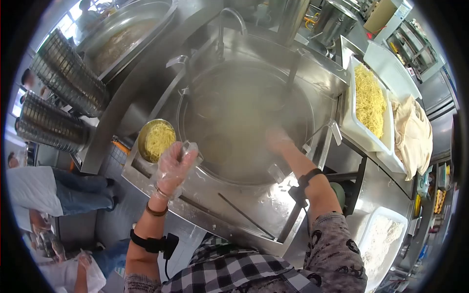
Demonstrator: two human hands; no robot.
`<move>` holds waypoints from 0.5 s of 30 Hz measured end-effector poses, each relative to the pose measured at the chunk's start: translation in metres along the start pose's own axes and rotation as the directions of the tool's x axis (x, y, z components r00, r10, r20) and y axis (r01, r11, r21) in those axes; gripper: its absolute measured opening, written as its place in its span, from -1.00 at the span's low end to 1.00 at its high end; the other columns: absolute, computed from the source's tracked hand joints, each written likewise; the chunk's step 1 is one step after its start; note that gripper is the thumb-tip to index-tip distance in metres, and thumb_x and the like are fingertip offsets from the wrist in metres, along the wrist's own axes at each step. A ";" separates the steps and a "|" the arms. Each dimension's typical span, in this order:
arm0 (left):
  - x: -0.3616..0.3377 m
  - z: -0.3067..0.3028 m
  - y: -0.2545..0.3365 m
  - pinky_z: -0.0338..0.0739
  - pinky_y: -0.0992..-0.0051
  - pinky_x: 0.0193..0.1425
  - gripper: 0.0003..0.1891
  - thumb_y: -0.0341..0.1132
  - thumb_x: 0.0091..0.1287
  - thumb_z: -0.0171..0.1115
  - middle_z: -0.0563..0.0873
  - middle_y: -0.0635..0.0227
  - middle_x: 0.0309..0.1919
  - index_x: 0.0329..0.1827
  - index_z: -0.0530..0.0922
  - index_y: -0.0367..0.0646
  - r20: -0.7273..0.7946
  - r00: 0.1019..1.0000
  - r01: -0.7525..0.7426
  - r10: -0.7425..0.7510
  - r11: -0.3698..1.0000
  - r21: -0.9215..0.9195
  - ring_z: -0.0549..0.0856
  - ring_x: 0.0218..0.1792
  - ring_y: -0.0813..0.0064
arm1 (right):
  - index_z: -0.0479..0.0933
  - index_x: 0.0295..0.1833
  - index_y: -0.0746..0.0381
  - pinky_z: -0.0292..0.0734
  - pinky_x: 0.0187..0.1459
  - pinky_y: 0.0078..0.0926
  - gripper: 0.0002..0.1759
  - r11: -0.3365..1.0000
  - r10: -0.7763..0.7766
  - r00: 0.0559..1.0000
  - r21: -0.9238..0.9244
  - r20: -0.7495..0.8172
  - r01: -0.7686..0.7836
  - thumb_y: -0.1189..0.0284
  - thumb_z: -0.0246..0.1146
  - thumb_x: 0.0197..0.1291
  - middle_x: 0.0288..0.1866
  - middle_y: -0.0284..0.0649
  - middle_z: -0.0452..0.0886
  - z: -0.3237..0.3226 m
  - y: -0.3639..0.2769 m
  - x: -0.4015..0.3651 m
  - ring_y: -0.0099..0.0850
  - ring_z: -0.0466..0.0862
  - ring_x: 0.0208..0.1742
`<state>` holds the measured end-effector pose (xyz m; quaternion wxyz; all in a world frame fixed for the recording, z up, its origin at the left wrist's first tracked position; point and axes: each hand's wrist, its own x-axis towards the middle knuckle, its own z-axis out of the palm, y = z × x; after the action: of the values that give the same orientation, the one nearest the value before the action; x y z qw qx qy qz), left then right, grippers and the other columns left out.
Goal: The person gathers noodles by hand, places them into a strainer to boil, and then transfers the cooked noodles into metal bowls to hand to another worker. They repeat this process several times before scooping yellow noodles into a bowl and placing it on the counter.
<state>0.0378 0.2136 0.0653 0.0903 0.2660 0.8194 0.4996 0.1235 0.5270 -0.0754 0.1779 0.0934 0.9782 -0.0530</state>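
Observation:
A large round vat point(244, 73) set in a steel counter gives off steam. My left hand point(177, 163), in a clear plastic glove, is over the counter beside a round metal bowl point(142, 141) of yellow noodles point(159, 140). Its fingers are bent together; what they hold, if anything, I cannot make out. My right hand point(279, 140) reaches over the right part of the vat, blurred by steam, its fingers hidden. Metal handles point(335, 131) hook over the vat's edge. A thin dark stick point(246, 215) lies on the front counter.
A white bin point(346, 122) of yellow noodles stands at right, beside a beige cloth point(413, 134). Another bin point(401, 219) with pale noodles is at lower right. Stacked metal bowls point(53, 119) stand at left. People in white are at lower left. A tap point(232, 12) arches behind.

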 end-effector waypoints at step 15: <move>0.003 0.000 0.022 0.24 0.51 -0.57 -0.68 -0.19 0.02 0.28 0.32 0.33 -0.71 -0.59 0.37 -0.23 0.037 0.999 -0.014 0.005 0.971 0.238 0.28 -0.65 0.52 | 0.47 -0.37 0.25 0.44 -0.20 -0.27 -0.84 0.984 0.156 0.800 0.158 -0.580 -0.078 0.42 0.09 -0.11 -0.36 0.00 0.53 -0.167 0.005 -0.112 -0.14 0.55 -0.27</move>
<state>0.0431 0.2234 0.0844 0.0701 0.2879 0.8703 0.3933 0.1710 0.5358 0.1198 -0.1380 0.1765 0.9719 -0.0718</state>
